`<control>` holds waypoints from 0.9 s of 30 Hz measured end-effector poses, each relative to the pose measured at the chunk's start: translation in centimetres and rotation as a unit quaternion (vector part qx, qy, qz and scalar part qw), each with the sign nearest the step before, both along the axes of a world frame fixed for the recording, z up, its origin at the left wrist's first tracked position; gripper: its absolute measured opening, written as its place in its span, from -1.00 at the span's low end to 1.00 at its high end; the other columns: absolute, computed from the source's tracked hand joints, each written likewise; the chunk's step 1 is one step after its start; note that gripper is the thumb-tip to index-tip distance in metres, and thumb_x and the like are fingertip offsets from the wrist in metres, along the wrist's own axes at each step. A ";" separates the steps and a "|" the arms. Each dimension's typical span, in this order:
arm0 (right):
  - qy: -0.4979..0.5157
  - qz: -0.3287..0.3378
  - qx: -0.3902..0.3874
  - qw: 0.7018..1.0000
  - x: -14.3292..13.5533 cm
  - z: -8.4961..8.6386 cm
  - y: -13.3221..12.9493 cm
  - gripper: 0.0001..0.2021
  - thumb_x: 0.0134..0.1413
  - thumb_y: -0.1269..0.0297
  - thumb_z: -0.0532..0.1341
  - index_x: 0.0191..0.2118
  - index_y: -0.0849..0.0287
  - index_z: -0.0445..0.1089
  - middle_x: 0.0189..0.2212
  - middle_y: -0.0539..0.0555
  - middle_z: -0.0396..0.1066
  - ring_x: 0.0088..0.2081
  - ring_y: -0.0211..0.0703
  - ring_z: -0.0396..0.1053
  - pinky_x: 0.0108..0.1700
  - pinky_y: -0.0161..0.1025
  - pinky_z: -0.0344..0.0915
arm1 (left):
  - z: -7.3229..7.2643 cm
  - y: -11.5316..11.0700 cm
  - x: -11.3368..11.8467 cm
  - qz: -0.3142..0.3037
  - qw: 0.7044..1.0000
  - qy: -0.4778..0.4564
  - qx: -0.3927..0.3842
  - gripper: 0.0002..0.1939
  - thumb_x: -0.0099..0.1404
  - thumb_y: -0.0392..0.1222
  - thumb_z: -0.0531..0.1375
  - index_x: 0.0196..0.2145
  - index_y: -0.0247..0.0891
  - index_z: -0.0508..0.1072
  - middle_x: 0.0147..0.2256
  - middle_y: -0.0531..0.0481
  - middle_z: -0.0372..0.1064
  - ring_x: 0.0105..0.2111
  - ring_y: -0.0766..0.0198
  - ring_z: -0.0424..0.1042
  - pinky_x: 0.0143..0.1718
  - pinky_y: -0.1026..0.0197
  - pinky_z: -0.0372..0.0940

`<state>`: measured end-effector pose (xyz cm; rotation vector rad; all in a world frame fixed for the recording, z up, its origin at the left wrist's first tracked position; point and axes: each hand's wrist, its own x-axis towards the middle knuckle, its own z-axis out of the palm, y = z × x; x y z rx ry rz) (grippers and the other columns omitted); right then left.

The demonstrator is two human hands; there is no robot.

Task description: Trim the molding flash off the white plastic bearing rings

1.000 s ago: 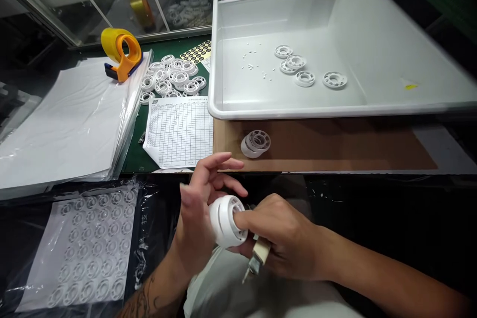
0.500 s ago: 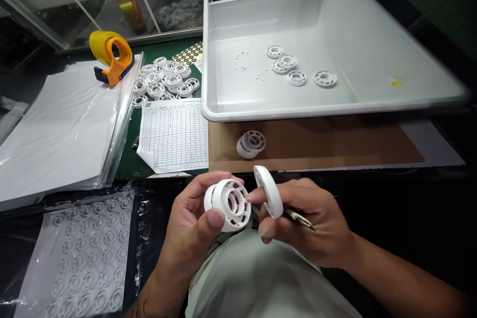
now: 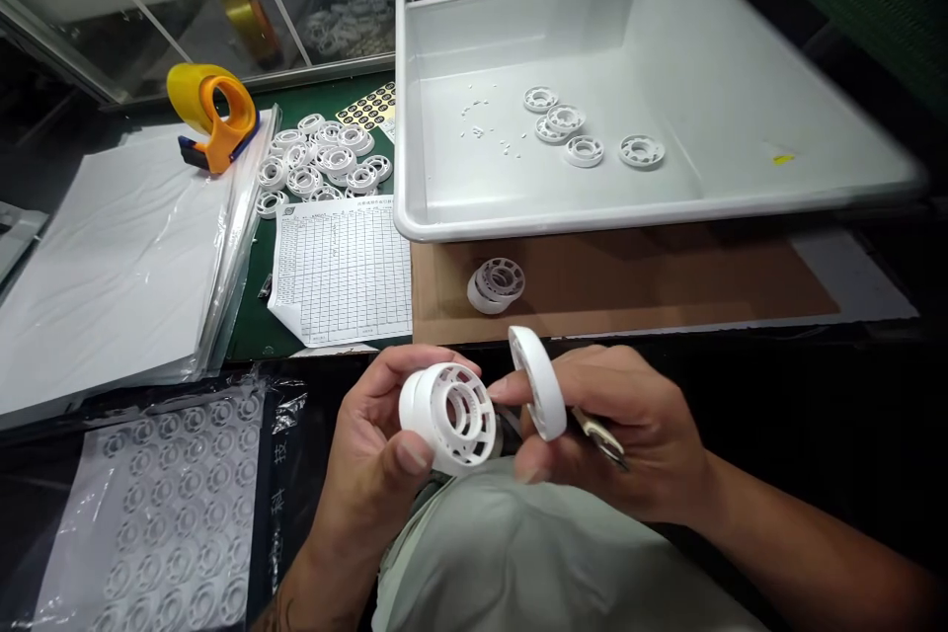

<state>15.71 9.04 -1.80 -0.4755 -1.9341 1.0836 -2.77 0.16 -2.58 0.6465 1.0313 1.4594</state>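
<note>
My left hand (image 3: pixel 370 444) grips white plastic rings (image 3: pixel 485 415), at least two face to face, with slotted rims facing right. The thumb presses on their near side. On the index finger of my right hand (image 3: pixel 614 434) hangs another white plastic ring (image 3: pixel 544 383), tilted on edge. That fingertip is at the rim of the left hand's front ring; I cannot tell whether it touches. A slim beige tool with a metal tip (image 3: pixel 603 439) is tucked in the right hand, its kind unclear. Just beyond the hands, two stacked rings (image 3: pixel 500 282) lie on brown board.
A large white tray (image 3: pixel 511 227) holds several rings (image 3: pixel 584 151) and small white scraps. To its left are a heap of rings (image 3: pixel 337 160), a printed form (image 3: pixel 345 276) and a tape dispenser (image 3: pixel 222 123) on bagged sheets (image 3: pixel 125 247). Bagged rings (image 3: pixel 178 513) lie lower left.
The rings in my left hand have turned and shifted slightly left and down. The right hand's ring has moved slightly right. The whole view has shifted a little.
</note>
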 end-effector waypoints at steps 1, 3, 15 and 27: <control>-0.040 -0.027 0.038 0.998 0.3 0.1 0.6 -0.53 0.59 -0.07 0.20 -0.26 0.24 0.50 -0.58 -0.08 0.33 -0.58 -0.39 0.19 -0.47 -0.41 0.18 | 0.0 0.0 0.0 0.004 1.000 0.001 -0.004 -0.46 0.13 0.30 0.51 -0.07 -0.07 0.69 -0.15 -0.06 0.68 -0.27 0.26 0.61 -0.25 0.31 0.50; -0.132 -0.085 0.115 0.981 0.8 -0.1 2.2 -0.47 0.60 -0.11 0.17 -0.32 0.23 0.49 -0.57 -0.06 0.33 -0.59 -0.36 0.13 -0.49 -0.36 0.14 | 0.0 0.0 0.2 0.021 1.000 -0.003 -0.009 -0.47 0.13 0.31 0.51 -0.08 -0.06 0.70 -0.16 -0.04 0.69 -0.29 0.26 0.61 -0.24 0.30 0.51; -0.544 -0.133 0.193 0.805 0.3 0.2 6.7 -0.92 0.22 0.31 0.38 -0.18 0.15 0.58 -0.53 0.05 0.45 -0.48 -0.05 0.39 -0.40 -0.21 -0.08 | -0.1 -0.2 -0.5 0.109 0.993 -0.016 -0.029 -0.40 0.06 0.37 0.51 -0.14 -0.13 0.70 -0.23 -0.03 0.69 -0.36 0.30 0.59 -0.27 0.33 0.48; -0.564 -0.115 0.178 0.798 0.1 0.5 7.1 -0.66 0.37 0.05 0.39 0.11 0.13 0.59 -0.29 0.12 0.62 -0.32 0.08 0.58 -0.38 -0.21 0.09 | 0.3 0.0 -0.3 0.113 0.989 -0.067 -0.075 -0.40 0.15 0.36 0.47 -0.14 -0.22 0.66 -0.26 -0.07 0.65 -0.39 0.28 0.55 -0.31 0.26 0.49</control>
